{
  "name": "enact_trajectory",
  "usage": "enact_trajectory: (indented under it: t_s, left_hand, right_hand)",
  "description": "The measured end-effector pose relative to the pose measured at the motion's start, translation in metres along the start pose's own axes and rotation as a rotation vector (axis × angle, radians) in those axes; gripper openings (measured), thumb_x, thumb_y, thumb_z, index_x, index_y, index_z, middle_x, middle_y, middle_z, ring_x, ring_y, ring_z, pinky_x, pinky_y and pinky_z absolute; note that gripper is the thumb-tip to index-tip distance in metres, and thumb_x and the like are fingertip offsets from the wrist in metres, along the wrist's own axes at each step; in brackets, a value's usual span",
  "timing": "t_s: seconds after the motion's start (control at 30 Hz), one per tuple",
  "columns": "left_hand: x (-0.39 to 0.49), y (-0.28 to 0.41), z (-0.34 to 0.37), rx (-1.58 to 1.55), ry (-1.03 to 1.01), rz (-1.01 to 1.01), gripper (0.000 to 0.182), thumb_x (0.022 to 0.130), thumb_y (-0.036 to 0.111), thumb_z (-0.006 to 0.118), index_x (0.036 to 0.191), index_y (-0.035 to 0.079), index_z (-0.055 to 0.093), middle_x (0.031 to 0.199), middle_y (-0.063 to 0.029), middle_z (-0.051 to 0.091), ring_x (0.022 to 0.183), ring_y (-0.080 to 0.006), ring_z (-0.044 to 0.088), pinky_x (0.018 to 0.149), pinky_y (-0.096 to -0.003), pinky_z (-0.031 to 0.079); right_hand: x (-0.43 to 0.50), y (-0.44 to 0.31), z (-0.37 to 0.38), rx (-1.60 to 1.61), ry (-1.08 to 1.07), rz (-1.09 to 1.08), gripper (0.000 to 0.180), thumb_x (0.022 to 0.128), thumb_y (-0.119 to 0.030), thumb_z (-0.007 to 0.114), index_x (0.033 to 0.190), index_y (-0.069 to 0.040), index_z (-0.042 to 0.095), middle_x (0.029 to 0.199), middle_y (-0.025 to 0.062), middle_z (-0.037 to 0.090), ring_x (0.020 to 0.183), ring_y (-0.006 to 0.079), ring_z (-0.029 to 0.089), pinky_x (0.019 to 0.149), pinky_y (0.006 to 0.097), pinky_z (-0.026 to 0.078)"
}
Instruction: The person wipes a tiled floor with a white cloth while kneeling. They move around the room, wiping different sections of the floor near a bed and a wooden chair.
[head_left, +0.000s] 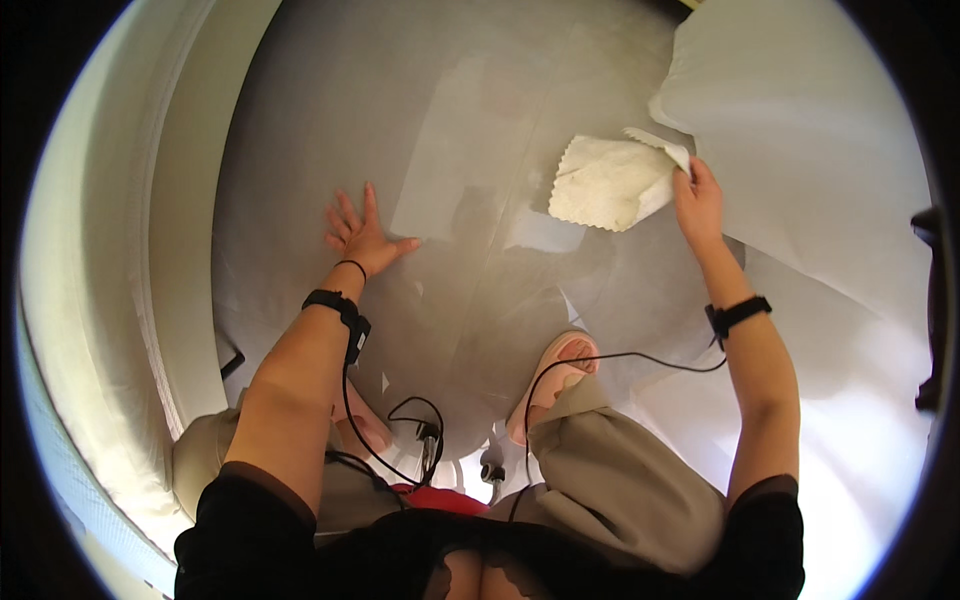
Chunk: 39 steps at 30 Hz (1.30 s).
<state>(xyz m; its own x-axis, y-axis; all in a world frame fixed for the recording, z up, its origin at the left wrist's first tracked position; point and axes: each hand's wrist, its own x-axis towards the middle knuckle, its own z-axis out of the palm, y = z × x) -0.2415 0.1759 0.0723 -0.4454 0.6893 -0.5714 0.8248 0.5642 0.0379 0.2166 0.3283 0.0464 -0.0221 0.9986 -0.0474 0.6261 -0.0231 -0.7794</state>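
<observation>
My right hand (699, 201) pinches the right edge of a cream cloth with a zigzag-cut border (613, 184), right of centre. The cloth hangs spread out to the left of the fingers, with one upper corner folded; a few faint marks show on it. Left of centre, my left hand (365, 236) has its fingers spread and holds nothing, over the grey floor (465, 300). Whether its palm touches the floor I cannot tell. Each forearm bears a black strap with a cable.
Pale fabric (787, 165) hangs or lies along the right side. A cream padded edge, perhaps a mattress (112, 300), runs down the left. Pink slippers (559, 375) are on my feet. Black cables (637, 355) loop between my arms, above metal-stemmed casters (493, 472) near a red surface.
</observation>
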Motion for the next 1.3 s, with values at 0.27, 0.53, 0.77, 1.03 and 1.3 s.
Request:
enact_trajectory:
  t_s: [0.27, 0.53, 0.77, 1.03, 1.3]
  left_hand:
    - [0.022, 0.001, 0.005, 0.082, 0.009, 0.01, 0.131, 0.065, 0.059, 0.077, 0.151, 0.026, -0.015, 0.153, -0.0224, -0.026, 0.139, -0.0448, -0.027, 0.108, -0.0648, -0.007]
    - [0.032, 0.007, 0.007, 0.135, -0.02, 0.009, 0.132, 0.065, 0.059, 0.078, 0.151, 0.023, -0.016, 0.152, -0.0237, -0.029, 0.137, -0.0467, -0.029, 0.107, -0.0665, -0.007]
    - [0.041, 0.022, -0.023, 0.071, -0.089, 0.05, 0.13, 0.067, 0.057, 0.077, 0.151, 0.02, -0.016, 0.15, -0.0251, -0.03, 0.135, -0.0471, -0.032, 0.107, -0.0652, -0.011]
    - [0.053, 0.005, -0.032, 0.086, -0.114, 0.019, 0.129, 0.068, 0.06, 0.075, 0.151, 0.019, -0.016, 0.15, -0.0258, -0.03, 0.136, -0.0483, -0.031, 0.107, -0.0662, -0.01]
    - [0.051, 0.005, -0.035, 0.173, -0.185, 0.019, 0.131, 0.064, 0.062, 0.076, 0.152, 0.019, -0.012, 0.15, -0.0269, -0.03, 0.135, -0.0506, -0.03, 0.105, -0.0679, -0.009]
  right_hand:
    - [-0.039, -0.022, 0.204, -0.417, -0.056, -0.491, 0.061, 0.091, -0.031, 0.051, 0.146, -0.01, 0.034, 0.152, 0.0199, 0.026, 0.142, 0.0364, 0.02, 0.115, 0.054, 0.016]
    - [-0.05, -0.084, 0.231, 0.219, -0.56, -0.733, 0.046, 0.095, -0.011, 0.045, 0.141, -0.009, 0.042, 0.148, 0.0146, 0.038, 0.139, 0.0285, 0.033, 0.114, 0.0383, 0.027]
    - [0.224, 0.088, 0.07, -0.173, 0.401, 0.199, 0.06, 0.089, -0.004, 0.047, 0.146, -0.003, 0.028, 0.15, 0.0196, 0.031, 0.136, 0.0337, 0.035, 0.114, 0.0345, 0.026]
    - [0.228, -0.026, 0.23, -0.481, 0.222, -0.394, 0.047, 0.095, -0.023, 0.044, 0.138, -0.005, 0.044, 0.14, 0.0203, 0.045, 0.135, 0.0382, 0.032, 0.114, 0.0515, 0.019]
    - [0.039, -0.145, 0.261, 0.067, -0.768, -1.104, 0.059, 0.074, 0.001, 0.057, 0.132, -0.008, 0.052, 0.145, 0.0132, 0.043, 0.136, 0.0301, 0.038, 0.113, 0.0416, 0.031]
